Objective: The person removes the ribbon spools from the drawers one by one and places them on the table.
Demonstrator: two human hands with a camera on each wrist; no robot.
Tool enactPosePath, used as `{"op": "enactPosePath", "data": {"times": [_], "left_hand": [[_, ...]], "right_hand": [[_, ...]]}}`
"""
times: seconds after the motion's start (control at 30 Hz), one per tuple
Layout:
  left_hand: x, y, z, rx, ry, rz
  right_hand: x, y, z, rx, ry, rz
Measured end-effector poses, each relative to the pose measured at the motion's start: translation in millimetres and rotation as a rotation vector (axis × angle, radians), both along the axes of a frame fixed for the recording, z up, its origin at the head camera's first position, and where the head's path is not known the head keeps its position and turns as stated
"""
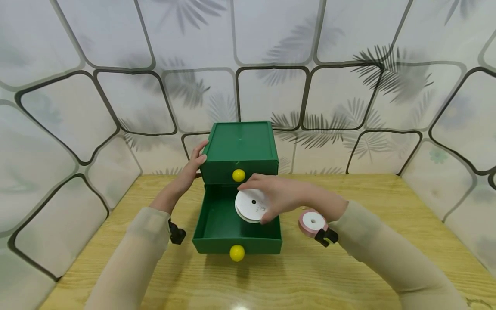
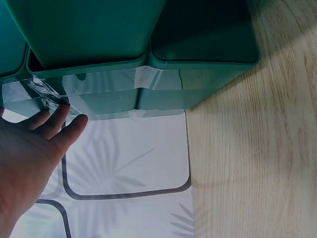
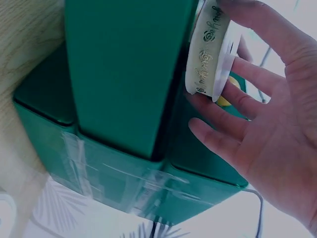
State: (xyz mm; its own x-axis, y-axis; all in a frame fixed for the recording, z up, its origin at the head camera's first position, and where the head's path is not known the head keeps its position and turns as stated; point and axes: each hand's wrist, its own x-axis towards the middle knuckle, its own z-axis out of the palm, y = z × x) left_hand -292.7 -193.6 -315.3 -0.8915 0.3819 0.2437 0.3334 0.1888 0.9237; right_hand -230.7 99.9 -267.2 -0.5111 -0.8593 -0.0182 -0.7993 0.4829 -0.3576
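Ribbon spool lettering shows only at right wrist.

A light wooden table with clear yellowish grain fills the lower half of the head view, from 3 o'clock round to 9 o'clock. White backdrop panels, printed with dark rounded-rectangle outlines and grey palm-leaf shadows, enclose it at 9, 12 and 3 o'clock. Even, soft light leaves a small bright glare spot on the table at 6 o'clock.
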Motion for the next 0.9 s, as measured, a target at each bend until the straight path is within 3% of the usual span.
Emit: {"op": "enactPosePath", "data": {"times": [0.4, 0.9], "left_hand": [[0.2, -1.7, -0.9, -0.009, -0.005, -0.008], [0.8, -0.9, -0.4, -0.019, 0.0, -0.004]], "right_hand": [[16.7, 41.5, 6.3, -0.196, -0.023, -0.116], [27.8, 109.0, -12.3, -0.203, 0.059, -0.264]]}}
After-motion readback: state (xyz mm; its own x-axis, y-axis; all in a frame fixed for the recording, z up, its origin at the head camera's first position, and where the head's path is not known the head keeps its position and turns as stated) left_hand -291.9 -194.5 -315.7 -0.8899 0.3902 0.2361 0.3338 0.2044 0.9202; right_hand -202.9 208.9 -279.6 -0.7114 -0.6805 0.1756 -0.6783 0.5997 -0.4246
